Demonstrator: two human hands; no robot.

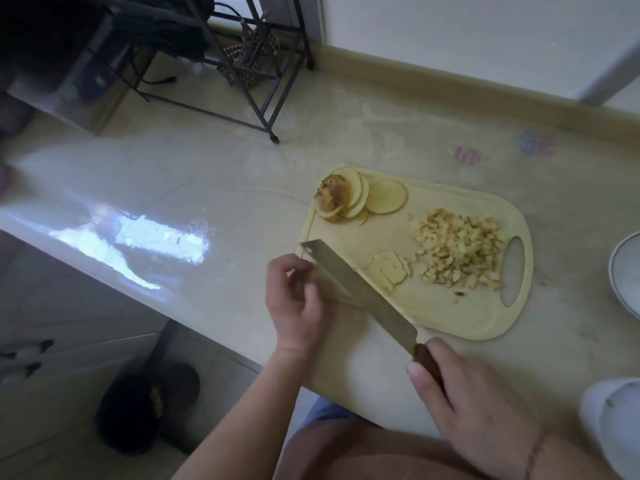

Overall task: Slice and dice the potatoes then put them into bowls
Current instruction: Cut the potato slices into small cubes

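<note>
Right now we are partway through the dicing: our right hand point(474, 393) grips the dark wooden handle of the broad steel cleaver point(360, 291), whose blade runs diagonally over the near-left corner of the pale yellow plastic cutting board point(485, 323). Our left hand point(294, 299) is curled against the flat of the blade near its tip, fingertips seemingly pinching or wiping something off it (a stuck potato slice, we would guess, though we cannot tell).

On the board, the heap of small diced potato cubes point(460, 251) sits toward three o'clock beside the handle slot, a few flat half-cut slices point(388, 270) lie at centre just past the blade, and the fanned round potato slices with the brown end piece point(349, 197) rest at eleven o'clock.

What could go wrong: fingers this close to the edge could be nicked if the cleaver shifts, and the board lies close to the table edge, so a hard chop might tip it.

Only a sliver of the white bowl rim point(623, 271) shows, cut off at three o'clock, so its contents are unknown. The blade hides the board's corner beneath it.
</note>
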